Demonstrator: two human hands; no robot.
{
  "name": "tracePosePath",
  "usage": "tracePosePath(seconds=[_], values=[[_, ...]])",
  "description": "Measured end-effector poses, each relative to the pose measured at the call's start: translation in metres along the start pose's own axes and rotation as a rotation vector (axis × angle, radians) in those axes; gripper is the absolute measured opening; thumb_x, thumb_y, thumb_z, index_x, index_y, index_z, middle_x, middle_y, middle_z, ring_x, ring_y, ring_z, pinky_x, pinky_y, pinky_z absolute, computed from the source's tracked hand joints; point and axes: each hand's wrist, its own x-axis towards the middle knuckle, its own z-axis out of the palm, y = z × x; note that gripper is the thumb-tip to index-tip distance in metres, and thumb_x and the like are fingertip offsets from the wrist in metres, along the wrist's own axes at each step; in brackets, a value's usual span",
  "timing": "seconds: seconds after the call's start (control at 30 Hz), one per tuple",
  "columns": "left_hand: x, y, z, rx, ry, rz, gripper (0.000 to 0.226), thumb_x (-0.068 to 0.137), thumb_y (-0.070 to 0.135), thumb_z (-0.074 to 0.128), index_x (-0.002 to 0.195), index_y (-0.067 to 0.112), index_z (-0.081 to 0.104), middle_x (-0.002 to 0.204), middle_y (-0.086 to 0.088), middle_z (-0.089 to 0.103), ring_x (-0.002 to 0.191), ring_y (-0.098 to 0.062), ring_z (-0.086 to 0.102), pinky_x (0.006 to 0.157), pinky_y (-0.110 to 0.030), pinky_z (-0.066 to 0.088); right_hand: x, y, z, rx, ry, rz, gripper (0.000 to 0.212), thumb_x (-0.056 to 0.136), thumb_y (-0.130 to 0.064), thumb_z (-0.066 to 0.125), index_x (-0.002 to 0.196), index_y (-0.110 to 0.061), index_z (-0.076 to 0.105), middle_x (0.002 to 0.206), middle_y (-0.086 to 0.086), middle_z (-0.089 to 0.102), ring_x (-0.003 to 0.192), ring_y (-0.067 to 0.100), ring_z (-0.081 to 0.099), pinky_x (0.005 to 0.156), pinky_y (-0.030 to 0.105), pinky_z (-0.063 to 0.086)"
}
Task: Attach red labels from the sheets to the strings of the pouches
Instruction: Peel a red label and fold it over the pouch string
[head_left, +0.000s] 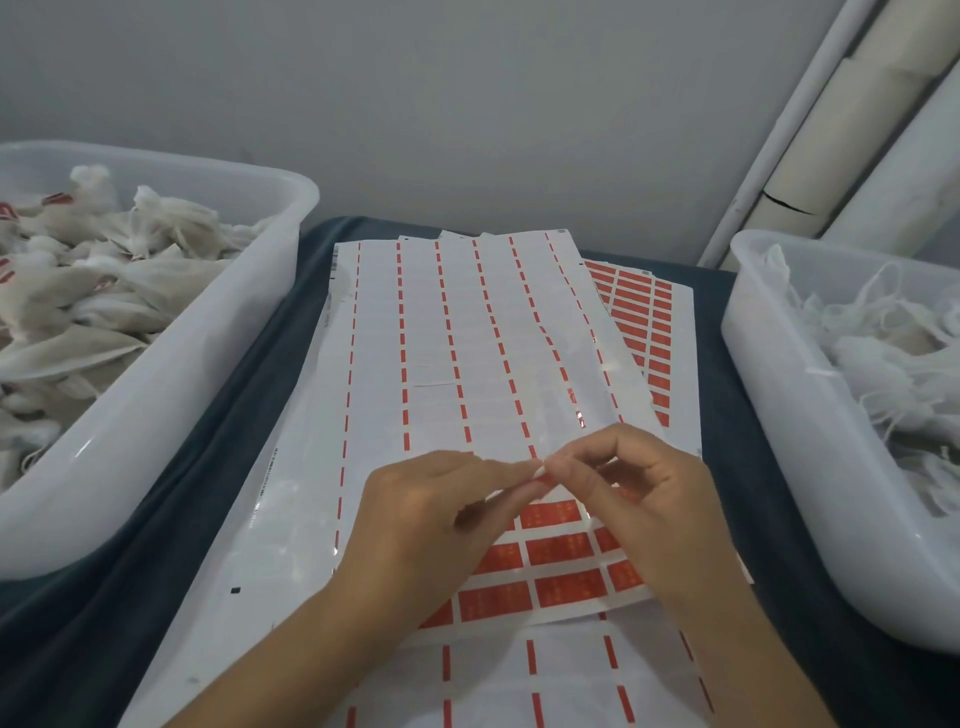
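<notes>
Both hands meet over the near middle of the worktop (727, 332), which is covered with a dark blue cloth. The left hand (431, 514) has its fingers stretched forward and pinches something small and red at its fingertips. The right hand (641, 486) has curled fingers, and its thumb and first finger pinch the same small red label (540, 475), so the fingertips of both hands touch there. The label is too small to see clearly.

Under the hands lies a pile of label sheets. The top sheet (457, 343) is almost used: it shows white backing with thin red dashed lines. Rows of red labels (558, 551) are left on the sheet just below the hands. Another sheet with red labels (636, 306) sticks out at the right side of the pile.

On the left stands a white plastic bin (171, 374) full of white pouches (93, 291); some of them carry red labels. On the right stands a second white bin (769, 415) with pouches and loose strings (878, 332).
</notes>
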Motion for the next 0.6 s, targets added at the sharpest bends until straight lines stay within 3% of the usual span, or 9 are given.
tracePosePath(seconds=[0.07, 0.1, 0.17, 0.2, 0.33, 0.6], values=[[0.002, 0.006, -0.005, -0.211, 0.026, -0.217, 0.018, 0.072, 0.056, 0.059, 0.084, 0.045, 0.066, 0.065, 0.038, 0.057, 0.05, 0.004, 0.053, 0.053, 0.001, 0.042, -0.001, -0.002, -0.003, 0.13, 0.11, 0.062, 0.023, 0.062, -0.054, 0.058, 0.079, -0.039, 0.062, 0.084, -0.034, 0.064, 0.087, -0.005, 0.062, 0.066, 0.008, 0.05], [0.004, 0.009, -0.006, -0.34, 0.049, -0.361, 0.013, 0.064, 0.061, 0.055, 0.071, 0.055, 0.063, 0.062, 0.04, 0.058, 0.058, 0.003, 0.057, 0.055, -0.001, 0.043, 0.0, -0.002, -0.004, 0.196, 0.146, 0.099, 0.028, 0.06, -0.055, 0.058, 0.083, -0.039, 0.062, 0.086, -0.032, 0.065, 0.087, -0.002, 0.064, 0.067, 0.014, 0.053], [0.007, 0.013, -0.007, -0.525, 0.134, -0.558, 0.007, 0.056, 0.059, 0.055, 0.055, 0.058, 0.062, 0.063, 0.034, 0.063, 0.069, 0.007, 0.06, 0.055, 0.001, 0.041, -0.001, -0.004, -0.003, 0.276, 0.145, 0.137, 0.035, 0.056, -0.056, 0.06, 0.085, -0.036, 0.061, 0.088, -0.028, 0.066, 0.087, 0.0, 0.065, 0.07, 0.021, 0.054], [0.009, 0.014, -0.007, -0.575, 0.159, -0.608, 0.007, 0.054, 0.057, 0.056, 0.054, 0.058, 0.063, 0.062, 0.03, 0.064, 0.07, 0.01, 0.06, 0.055, 0.002, 0.04, -0.002, -0.006, 0.0, 0.29, 0.115, 0.135, 0.037, 0.054, -0.055, 0.06, 0.084, -0.033, 0.06, 0.088, -0.027, 0.066, 0.087, -0.001, 0.065, 0.07, 0.017, 0.054], [0.011, 0.014, -0.009, -0.643, 0.188, -0.62, 0.015, 0.046, 0.06, 0.054, 0.055, 0.055, 0.065, 0.05, 0.023, 0.061, 0.063, 0.01, 0.059, 0.054, 0.002, 0.04, -0.006, -0.009, 0.015, 0.334, 0.014, 0.116, 0.028, 0.06, -0.042, 0.064, 0.081, -0.024, 0.063, 0.088, -0.028, 0.066, 0.088, -0.008, 0.062, 0.062, -0.001, 0.043], [0.008, 0.014, -0.006, -0.674, 0.159, -0.586, 0.016, 0.047, 0.059, 0.055, 0.057, 0.053, 0.066, 0.048, 0.021, 0.059, 0.058, 0.007, 0.059, 0.055, -0.002, 0.043, -0.006, -0.004, 0.016, 0.4, 0.017, 0.139, 0.025, 0.061, -0.039, 0.064, 0.081, -0.024, 0.066, 0.081, -0.018, 0.071, 0.074, 0.004, 0.069, 0.06, 0.003, 0.046]])
